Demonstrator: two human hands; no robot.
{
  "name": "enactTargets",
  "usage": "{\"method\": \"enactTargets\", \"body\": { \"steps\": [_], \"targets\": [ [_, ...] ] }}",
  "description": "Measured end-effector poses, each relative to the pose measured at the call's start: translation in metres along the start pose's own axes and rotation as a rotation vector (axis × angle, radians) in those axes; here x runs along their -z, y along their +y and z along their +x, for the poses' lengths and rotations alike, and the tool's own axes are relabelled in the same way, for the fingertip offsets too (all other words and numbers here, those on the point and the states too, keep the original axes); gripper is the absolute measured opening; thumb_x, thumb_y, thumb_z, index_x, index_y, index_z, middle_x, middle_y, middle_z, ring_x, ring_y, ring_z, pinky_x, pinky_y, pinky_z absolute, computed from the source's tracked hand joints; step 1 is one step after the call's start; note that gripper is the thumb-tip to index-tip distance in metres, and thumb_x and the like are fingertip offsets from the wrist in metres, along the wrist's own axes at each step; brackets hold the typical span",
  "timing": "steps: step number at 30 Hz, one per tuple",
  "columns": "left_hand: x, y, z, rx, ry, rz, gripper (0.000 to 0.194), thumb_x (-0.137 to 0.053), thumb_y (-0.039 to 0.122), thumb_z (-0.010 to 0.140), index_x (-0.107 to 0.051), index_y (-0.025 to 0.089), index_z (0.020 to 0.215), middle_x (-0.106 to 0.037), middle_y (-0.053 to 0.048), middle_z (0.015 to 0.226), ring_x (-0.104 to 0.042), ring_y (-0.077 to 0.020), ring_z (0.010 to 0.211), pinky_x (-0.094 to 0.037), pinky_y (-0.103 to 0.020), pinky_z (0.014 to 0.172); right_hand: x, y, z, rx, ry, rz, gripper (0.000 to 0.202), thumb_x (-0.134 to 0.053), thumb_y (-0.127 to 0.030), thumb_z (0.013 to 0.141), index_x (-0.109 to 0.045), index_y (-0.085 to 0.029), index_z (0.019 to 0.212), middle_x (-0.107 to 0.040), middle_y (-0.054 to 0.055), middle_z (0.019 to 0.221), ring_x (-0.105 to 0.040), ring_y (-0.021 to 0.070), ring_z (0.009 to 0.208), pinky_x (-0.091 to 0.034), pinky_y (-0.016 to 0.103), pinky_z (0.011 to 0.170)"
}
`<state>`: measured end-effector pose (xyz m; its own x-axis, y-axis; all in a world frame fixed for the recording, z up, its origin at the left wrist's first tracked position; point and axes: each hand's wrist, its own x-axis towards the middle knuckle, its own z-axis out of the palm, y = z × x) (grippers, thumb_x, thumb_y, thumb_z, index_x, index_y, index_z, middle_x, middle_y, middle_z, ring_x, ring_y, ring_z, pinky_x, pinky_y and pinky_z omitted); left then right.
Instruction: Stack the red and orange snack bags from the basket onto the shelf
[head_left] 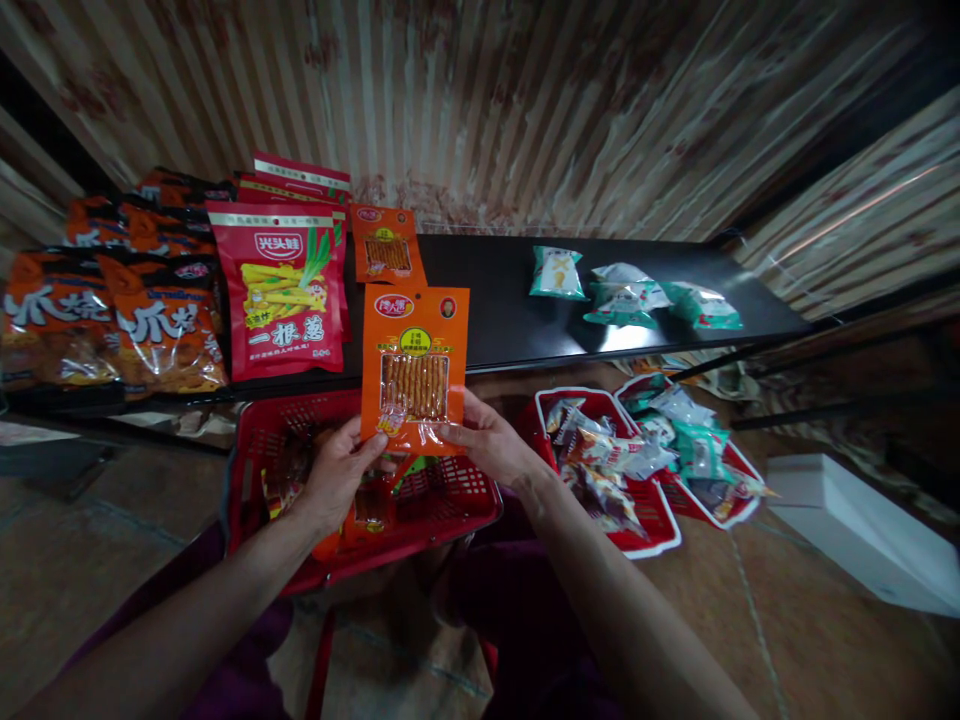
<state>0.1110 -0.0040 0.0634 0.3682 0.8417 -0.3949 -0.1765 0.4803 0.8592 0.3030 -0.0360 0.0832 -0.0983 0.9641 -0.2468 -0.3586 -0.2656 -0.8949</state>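
Note:
Between both hands I hold an orange snack packet [415, 385] upright, its printed front with a clear window facing me. My left hand [341, 468] pinches its lower left corner, and my right hand [491, 437] grips the lower right edge. Beneath the hands stands a red basket [457, 505] with more orange packets and other bags inside. Just behind the held packet, a similar orange packet [388, 245] leans on the black shelf [480, 300]. To its left a red snack bag [277, 290] stands upright in front of others like it.
Orange and black snack bags [165, 325] line the shelf's left end. Several small green and white bags [626, 295] lie on its right part. Two smaller red baskets with white rims, one full of brownish packets [604, 450], the other of green ones [697, 445], stand beside a white box [862, 530].

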Motion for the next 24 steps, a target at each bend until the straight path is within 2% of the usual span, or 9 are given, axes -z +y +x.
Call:
{"method": "enactTargets", "body": {
  "steps": [5, 9, 15, 18, 21, 24],
  "targets": [
    [-0.0009, -0.0004, 0.0004, -0.012, 0.017, 0.023, 0.033, -0.072, 0.033, 0.067, -0.063, 0.017, 0.094, -0.069, -0.003, 0.093, -0.064, -0.0131, 0.068, -0.052, -0.024, 0.056, 0.0026, -0.0010, 0.0002, 0.014, -0.053, -0.078, 0.050, -0.069, -0.014, 0.065, -0.060, -0.030, 0.112, -0.068, -0.004, 0.102, -0.063, 0.0149, 0.088, -0.050, 0.027, 0.079],
    [-0.0019, -0.0006, 0.0004, -0.003, 0.009, 0.047, 0.032, -0.071, 0.033, 0.069, -0.063, 0.016, 0.095, -0.069, -0.003, 0.089, -0.062, -0.0115, 0.063, -0.051, -0.023, 0.057, 0.0040, 0.0018, 0.0027, 0.016, -0.052, -0.072, 0.050, -0.067, -0.014, 0.065, -0.060, -0.031, 0.112, -0.068, -0.004, 0.101, -0.062, 0.0151, 0.088, -0.050, 0.027, 0.077],
    [-0.0055, 0.0042, -0.0030, -0.001, -0.047, 0.097, 0.030, -0.071, 0.035, 0.068, -0.063, 0.015, 0.089, -0.069, -0.002, 0.079, -0.060, -0.0109, 0.058, -0.049, -0.023, 0.056, 0.0035, 0.0044, 0.0042, 0.031, 0.140, 0.085, 0.020, -0.069, -0.032, 0.072, -0.067, -0.026, 0.091, -0.070, -0.002, 0.089, -0.065, 0.0165, 0.081, -0.052, 0.032, 0.078],
    [-0.0067, 0.0055, -0.0040, -0.007, -0.056, 0.138, 0.028, -0.069, 0.036, 0.070, -0.062, 0.015, 0.087, -0.069, -0.003, 0.076, -0.059, -0.0118, 0.058, -0.050, -0.024, 0.058, 0.0019, 0.0026, 0.0044, 0.033, 0.155, 0.115, 0.022, -0.071, -0.034, 0.070, -0.068, -0.025, 0.090, -0.071, -0.001, 0.088, -0.065, 0.0176, 0.082, -0.052, 0.034, 0.079],
    [-0.0052, 0.0050, -0.0026, -0.080, 0.008, 0.197, 0.036, -0.067, 0.035, 0.072, -0.060, 0.016, 0.102, -0.069, -0.007, 0.094, -0.064, -0.0162, 0.074, -0.052, -0.028, 0.067, 0.0010, -0.0004, 0.0030, 0.049, 0.173, 0.117, 0.024, -0.072, -0.034, 0.070, -0.069, -0.024, 0.091, -0.071, -0.001, 0.089, -0.065, 0.0184, 0.084, -0.052, 0.035, 0.081],
    [-0.0016, 0.0035, -0.0006, -0.240, 0.138, 0.268, 0.050, -0.066, 0.032, 0.074, -0.052, 0.019, 0.120, -0.060, -0.011, 0.121, -0.060, -0.0208, 0.104, -0.047, -0.034, 0.090, 0.0028, -0.0016, 0.0012, 0.084, 0.218, 0.049, 0.023, -0.070, -0.034, 0.073, -0.069, -0.025, 0.094, -0.071, 0.000, 0.090, -0.065, 0.0187, 0.085, -0.052, 0.036, 0.081]
  ]
}}
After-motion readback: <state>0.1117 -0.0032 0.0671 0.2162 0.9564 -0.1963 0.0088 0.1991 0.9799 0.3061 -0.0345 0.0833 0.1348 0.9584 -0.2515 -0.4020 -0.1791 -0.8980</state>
